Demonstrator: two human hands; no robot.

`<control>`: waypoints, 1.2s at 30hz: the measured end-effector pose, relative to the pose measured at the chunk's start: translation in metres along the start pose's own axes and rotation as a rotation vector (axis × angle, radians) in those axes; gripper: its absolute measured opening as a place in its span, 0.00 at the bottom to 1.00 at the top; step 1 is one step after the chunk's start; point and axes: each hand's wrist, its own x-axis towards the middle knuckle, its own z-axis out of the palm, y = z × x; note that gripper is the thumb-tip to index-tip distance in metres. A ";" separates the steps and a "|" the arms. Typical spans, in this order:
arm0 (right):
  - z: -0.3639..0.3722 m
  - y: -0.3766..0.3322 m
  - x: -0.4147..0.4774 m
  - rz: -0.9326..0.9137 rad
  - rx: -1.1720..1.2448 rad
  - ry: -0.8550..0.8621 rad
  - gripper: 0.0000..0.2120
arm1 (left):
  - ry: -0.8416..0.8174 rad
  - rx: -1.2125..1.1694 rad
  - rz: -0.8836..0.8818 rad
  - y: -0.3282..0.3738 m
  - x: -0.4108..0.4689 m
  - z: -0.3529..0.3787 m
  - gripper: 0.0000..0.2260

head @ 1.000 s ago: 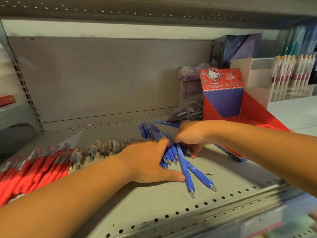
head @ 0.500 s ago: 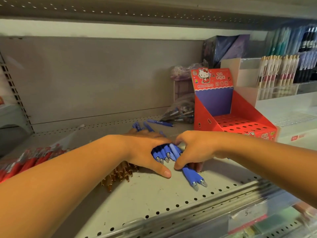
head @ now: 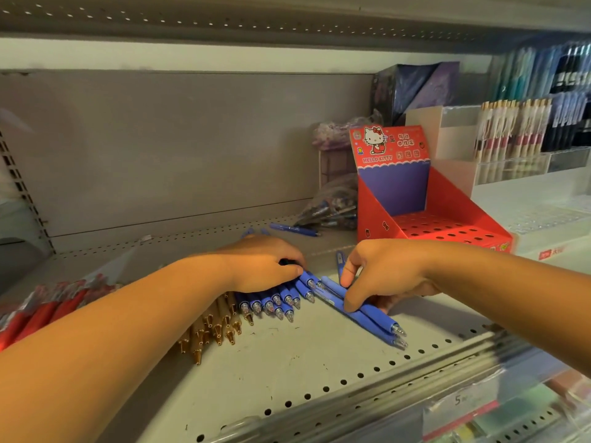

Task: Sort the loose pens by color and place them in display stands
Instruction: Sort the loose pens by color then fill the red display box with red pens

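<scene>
Several blue pens [head: 275, 302] lie bunched on the grey shelf [head: 287, 362], tips toward me. My left hand [head: 260, 263] lies over the bunch with fingers curled round their barrels. My right hand [head: 380, 273] pinches two more blue pens [head: 374, 321] that angle down to the right. Gold pens [head: 214, 327] lie under my left wrist, and red pens [head: 48, 311] are piled at the far left. A red Hello Kitty display stand [head: 425, 219] with a holed top stands behind my right hand. One blue pen [head: 294, 229] lies alone near the back.
A clear bag of pens [head: 332, 206] leans against the back wall left of the stand. Clear racks of upright pens [head: 511, 135] fill the right. The shelf's front rail carries a price tag [head: 463, 401].
My hands have drawn apart: the left one keeps the blue bunch, the right one has pulled two blue pens out to the right. The view has shifted slightly.
</scene>
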 end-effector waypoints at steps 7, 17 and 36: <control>-0.019 -0.001 0.008 -0.028 0.085 0.041 0.04 | 0.054 -0.209 -0.050 -0.012 -0.010 -0.002 0.12; 0.010 -0.038 0.058 -0.105 0.059 0.147 0.08 | 0.141 -0.255 -0.074 -0.015 -0.013 -0.002 0.20; -0.007 -0.018 0.068 0.013 -0.441 0.249 0.09 | 0.035 0.112 -0.074 0.019 -0.013 0.008 0.37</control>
